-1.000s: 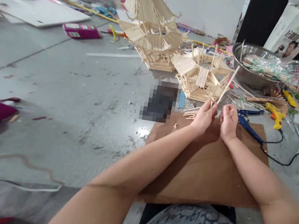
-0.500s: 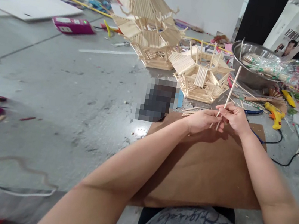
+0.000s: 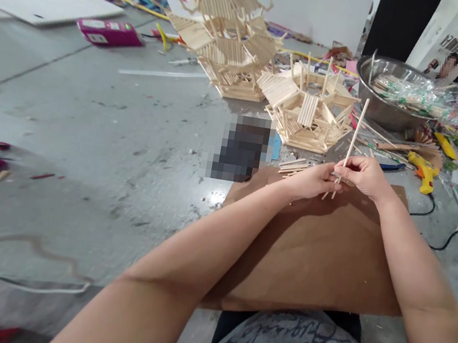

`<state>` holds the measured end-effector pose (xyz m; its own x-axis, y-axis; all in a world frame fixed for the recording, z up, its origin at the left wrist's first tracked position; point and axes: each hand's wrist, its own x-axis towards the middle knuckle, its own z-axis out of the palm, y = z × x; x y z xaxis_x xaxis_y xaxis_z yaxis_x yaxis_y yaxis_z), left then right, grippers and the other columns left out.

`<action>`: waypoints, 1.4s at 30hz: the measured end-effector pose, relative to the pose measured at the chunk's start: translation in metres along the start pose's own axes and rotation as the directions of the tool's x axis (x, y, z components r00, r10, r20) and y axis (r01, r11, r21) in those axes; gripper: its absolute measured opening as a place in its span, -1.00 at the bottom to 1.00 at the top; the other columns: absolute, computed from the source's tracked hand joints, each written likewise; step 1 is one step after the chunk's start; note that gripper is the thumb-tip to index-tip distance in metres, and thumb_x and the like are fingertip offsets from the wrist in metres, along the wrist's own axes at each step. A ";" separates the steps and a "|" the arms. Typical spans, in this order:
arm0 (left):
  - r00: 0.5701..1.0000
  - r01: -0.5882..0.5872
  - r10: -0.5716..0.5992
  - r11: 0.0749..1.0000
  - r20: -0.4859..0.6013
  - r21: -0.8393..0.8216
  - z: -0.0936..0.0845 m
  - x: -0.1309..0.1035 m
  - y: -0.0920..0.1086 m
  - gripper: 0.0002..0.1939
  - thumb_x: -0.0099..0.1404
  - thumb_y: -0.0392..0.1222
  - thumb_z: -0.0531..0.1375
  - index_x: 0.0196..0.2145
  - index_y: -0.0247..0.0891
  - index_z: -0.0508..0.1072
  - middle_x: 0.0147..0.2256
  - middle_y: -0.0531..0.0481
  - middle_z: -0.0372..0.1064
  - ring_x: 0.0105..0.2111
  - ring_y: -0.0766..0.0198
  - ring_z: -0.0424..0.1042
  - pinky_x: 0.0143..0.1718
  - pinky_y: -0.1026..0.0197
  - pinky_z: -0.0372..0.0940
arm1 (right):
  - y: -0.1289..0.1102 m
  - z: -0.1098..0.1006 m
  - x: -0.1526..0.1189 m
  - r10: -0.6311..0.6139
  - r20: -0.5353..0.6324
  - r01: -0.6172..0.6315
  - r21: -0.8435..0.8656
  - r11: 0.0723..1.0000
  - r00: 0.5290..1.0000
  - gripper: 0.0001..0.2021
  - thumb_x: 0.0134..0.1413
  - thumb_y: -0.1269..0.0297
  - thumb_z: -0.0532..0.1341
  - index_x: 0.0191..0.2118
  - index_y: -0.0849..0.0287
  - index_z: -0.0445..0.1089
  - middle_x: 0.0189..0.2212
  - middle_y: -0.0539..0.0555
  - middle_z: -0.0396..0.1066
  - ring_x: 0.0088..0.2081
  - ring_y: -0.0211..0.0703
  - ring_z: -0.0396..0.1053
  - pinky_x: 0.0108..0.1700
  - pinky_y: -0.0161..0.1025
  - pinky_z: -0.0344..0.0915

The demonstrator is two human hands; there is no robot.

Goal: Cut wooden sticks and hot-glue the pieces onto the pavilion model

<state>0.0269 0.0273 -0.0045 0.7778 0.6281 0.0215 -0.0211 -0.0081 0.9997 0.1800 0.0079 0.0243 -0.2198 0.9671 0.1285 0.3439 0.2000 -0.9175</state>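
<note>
Over a brown board [image 3: 320, 255], my two hands meet at a thin wooden stick [image 3: 356, 131] that stands up at a slant. My right hand [image 3: 365, 176] pinches this long stick with thumb and fingertips. My left hand [image 3: 317, 181] is closed beside it, gripping a short stick [image 3: 325, 196] whose lower end pokes out below the fingers. The fingers overlap, so where the sticks meet is hidden. Several short cut sticks [image 3: 293, 166] lie just past my left hand, at the board's far edge.
Beyond the board stand a low stick-built frame [image 3: 308, 111] and a tall stick pagoda [image 3: 239, 51]. A metal bowl [image 3: 388, 113] with bagged sticks is at the back right. A yellow glue gun [image 3: 425, 173] with a black cord lies right. A magenta box [image 3: 109, 34] sits far left.
Both hands remain together at nearly the same spot, with the long stick still upright in the right fingers. The right fingers have shifted slightly on it. The whole view has moved a little.
</note>
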 end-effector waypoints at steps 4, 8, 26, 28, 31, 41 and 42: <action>0.998 -0.021 0.029 0.991 -0.064 0.135 0.001 -0.002 0.003 -0.51 0.07 -0.30 0.14 -0.01 -0.33 0.19 -0.41 0.00 0.37 -0.59 0.44 0.28 -0.54 0.36 0.17 | 0.009 0.000 0.003 0.014 0.062 -0.016 0.042 0.999 0.998 -0.81 -0.22 0.18 0.27 -0.51 0.23 0.42 -0.56 0.00 0.41 -0.51 -0.29 0.31 -0.44 -0.31 0.23; 0.974 0.015 0.041 0.971 -0.224 0.240 0.005 -0.003 0.003 -0.36 0.05 -0.32 0.14 0.12 -0.34 0.10 -0.56 0.10 0.33 -0.62 0.44 0.24 -0.49 0.36 0.18 | 0.017 0.000 0.006 0.044 0.066 -0.050 0.086 0.995 0.997 -0.79 -0.27 0.17 0.29 -0.54 0.24 0.40 -0.57 0.00 0.40 -0.50 -0.29 0.30 -0.42 -0.29 0.23; 0.936 0.064 0.127 0.856 -0.329 0.512 -0.004 0.005 -0.006 -0.81 -0.06 -0.17 0.20 -0.49 -0.36 0.37 -0.59 0.12 0.23 -0.56 0.44 0.16 -0.53 0.37 0.07 | 0.025 0.007 0.005 -0.187 -0.057 0.173 -0.186 0.967 0.981 -0.81 -0.09 0.19 0.17 -0.49 0.21 0.39 -0.53 0.01 0.38 -0.46 -0.28 0.28 -0.34 -0.30 0.21; 0.937 0.106 0.107 0.820 -0.334 0.562 -0.005 0.005 -0.007 -0.81 -0.02 -0.14 0.18 -0.57 -0.36 0.36 -0.65 0.14 0.16 -0.61 0.45 0.11 -0.57 0.37 0.01 | 0.026 0.009 0.006 -0.205 -0.073 0.188 -0.192 0.963 0.976 -0.82 -0.07 0.19 0.16 -0.49 0.20 0.38 -0.53 0.01 0.38 -0.47 -0.28 0.28 -0.34 -0.30 0.21; 0.944 0.129 0.077 0.808 -0.320 0.574 -0.004 0.002 -0.008 -0.81 0.04 -0.16 0.13 -0.60 -0.34 0.36 -0.71 0.14 0.13 -0.66 0.45 0.12 -0.61 0.37 -0.01 | 0.025 0.011 0.007 -0.195 -0.045 0.184 -0.177 0.967 0.980 -0.82 -0.08 0.18 0.16 -0.49 0.20 0.36 -0.54 0.00 0.36 -0.47 -0.28 0.27 -0.35 -0.31 0.21; 0.934 0.079 0.112 0.862 -0.340 0.501 -0.003 -0.004 -0.020 -0.84 0.05 -0.19 0.10 -0.54 -0.33 0.42 -0.65 0.11 0.25 -0.61 0.41 0.22 -0.55 0.37 0.09 | 0.035 0.020 -0.002 -0.177 -0.112 0.156 -0.175 0.972 0.978 -0.80 -0.08 0.14 0.16 -0.47 0.19 0.32 -0.55 -0.02 0.34 -0.49 -0.31 0.24 -0.38 -0.31 0.20; 0.933 0.063 0.129 0.860 -0.336 0.507 -0.003 -0.004 -0.021 -0.83 0.05 -0.19 0.10 -0.55 -0.32 0.42 -0.65 0.11 0.24 -0.61 0.41 0.21 -0.55 0.38 0.08 | 0.036 0.020 -0.004 -0.175 -0.129 0.152 -0.173 0.973 0.976 -0.80 -0.08 0.14 0.16 -0.47 0.18 0.32 -0.55 -0.03 0.33 -0.50 -0.31 0.23 -0.39 -0.32 0.20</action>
<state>0.0222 0.0277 -0.0256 0.5118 0.8464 0.1472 0.3491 -0.3614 0.8646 0.1747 0.0084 -0.0167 -0.1571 0.9292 0.3345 0.4591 0.3686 -0.8083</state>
